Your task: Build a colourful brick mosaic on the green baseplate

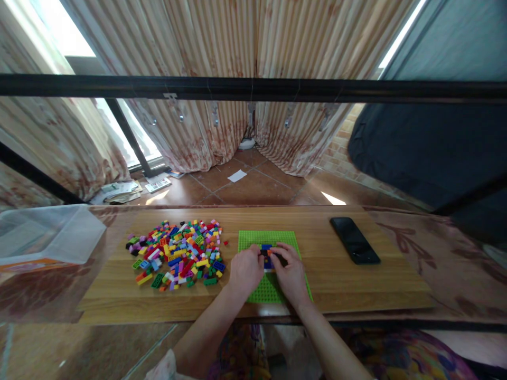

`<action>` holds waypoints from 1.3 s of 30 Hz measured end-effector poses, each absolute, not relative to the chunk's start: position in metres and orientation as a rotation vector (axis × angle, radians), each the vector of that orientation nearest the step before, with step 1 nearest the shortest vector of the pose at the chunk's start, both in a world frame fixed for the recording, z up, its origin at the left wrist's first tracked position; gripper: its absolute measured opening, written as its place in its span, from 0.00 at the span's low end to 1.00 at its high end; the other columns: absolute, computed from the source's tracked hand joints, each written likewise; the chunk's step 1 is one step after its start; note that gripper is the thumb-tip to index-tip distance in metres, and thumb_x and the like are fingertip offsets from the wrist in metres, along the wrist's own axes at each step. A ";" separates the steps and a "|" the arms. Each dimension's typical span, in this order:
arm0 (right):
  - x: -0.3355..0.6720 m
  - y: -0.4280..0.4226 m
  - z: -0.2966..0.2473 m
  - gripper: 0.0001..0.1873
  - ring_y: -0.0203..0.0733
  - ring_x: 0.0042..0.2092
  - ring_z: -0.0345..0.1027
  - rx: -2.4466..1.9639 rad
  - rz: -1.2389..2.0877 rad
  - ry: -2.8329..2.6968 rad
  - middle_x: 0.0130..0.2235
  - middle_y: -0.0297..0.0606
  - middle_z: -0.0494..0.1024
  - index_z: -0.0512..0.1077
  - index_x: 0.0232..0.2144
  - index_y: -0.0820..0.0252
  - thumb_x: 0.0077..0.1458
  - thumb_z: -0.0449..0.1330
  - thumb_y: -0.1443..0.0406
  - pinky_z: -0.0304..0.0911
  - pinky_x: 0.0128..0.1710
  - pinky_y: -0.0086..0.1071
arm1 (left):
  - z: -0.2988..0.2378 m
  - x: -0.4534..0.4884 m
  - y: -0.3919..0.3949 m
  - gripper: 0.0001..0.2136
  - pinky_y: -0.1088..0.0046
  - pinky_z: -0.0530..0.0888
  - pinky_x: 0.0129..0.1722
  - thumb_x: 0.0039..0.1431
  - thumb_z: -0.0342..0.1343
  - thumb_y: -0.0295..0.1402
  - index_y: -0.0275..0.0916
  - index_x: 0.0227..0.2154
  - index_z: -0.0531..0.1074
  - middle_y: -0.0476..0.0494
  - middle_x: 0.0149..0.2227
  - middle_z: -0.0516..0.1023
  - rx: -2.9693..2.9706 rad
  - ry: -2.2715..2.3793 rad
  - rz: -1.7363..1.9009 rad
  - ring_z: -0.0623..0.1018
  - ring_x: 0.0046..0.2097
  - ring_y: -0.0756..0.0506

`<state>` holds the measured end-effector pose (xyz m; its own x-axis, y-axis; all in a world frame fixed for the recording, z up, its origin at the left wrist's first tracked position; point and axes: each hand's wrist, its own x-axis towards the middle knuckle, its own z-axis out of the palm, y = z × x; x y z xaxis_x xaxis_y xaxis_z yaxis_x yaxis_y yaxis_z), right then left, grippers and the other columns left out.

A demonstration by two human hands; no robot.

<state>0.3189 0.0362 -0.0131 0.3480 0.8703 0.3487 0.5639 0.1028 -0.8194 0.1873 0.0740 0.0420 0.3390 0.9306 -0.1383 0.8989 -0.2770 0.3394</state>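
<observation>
A green studded baseplate (266, 290) lies on the wooden board, with a small build of blue toy bricks (266, 247) and darker bricks near its middle. My left hand (246, 268) is closed at the build's left side, its fingertips pressed against the bricks; whatever they pinch is hidden. From the right, my right hand (291, 272) reaches over the plate with thumb and fingers pinched on a small orange brick (270, 253) at the build. Part of the build is covered by my fingers.
Left of the plate spreads a pile of loose coloured bricks (180, 256). A black phone (354, 240) lies to the right on the wooden board (328, 290). A clear plastic bin (59, 232) stands at far left. A dark metal bar (253, 89) crosses beyond the board.
</observation>
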 end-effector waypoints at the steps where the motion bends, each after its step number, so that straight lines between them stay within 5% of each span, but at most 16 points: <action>1: 0.319 0.036 -0.013 0.12 0.47 0.49 0.67 -1.579 0.365 -1.344 0.46 0.45 0.74 0.77 0.37 0.56 0.56 0.56 0.59 0.63 0.50 0.45 | 0.042 0.187 0.074 0.11 0.70 0.70 0.34 0.64 0.43 0.35 0.40 0.39 0.70 0.41 0.34 0.80 2.252 1.616 0.130 0.80 0.38 0.43; 29: 0.310 0.042 -0.013 0.11 0.47 0.46 0.68 -1.631 0.263 -1.296 0.42 0.44 0.75 0.78 0.32 0.56 0.55 0.58 0.57 0.63 0.47 0.43 | 0.038 0.192 0.080 0.14 0.74 0.66 0.31 0.63 0.44 0.33 0.37 0.31 0.76 0.41 0.32 0.80 2.039 1.698 0.288 0.78 0.35 0.47; 39: 0.310 0.041 -0.013 0.12 0.47 0.46 0.68 -1.631 0.274 -1.309 0.42 0.44 0.75 0.78 0.32 0.56 0.55 0.58 0.57 0.63 0.48 0.43 | 0.036 0.190 0.066 0.13 0.72 0.68 0.34 0.63 0.45 0.39 0.41 0.39 0.73 0.43 0.33 0.80 2.149 1.687 0.277 0.79 0.37 0.44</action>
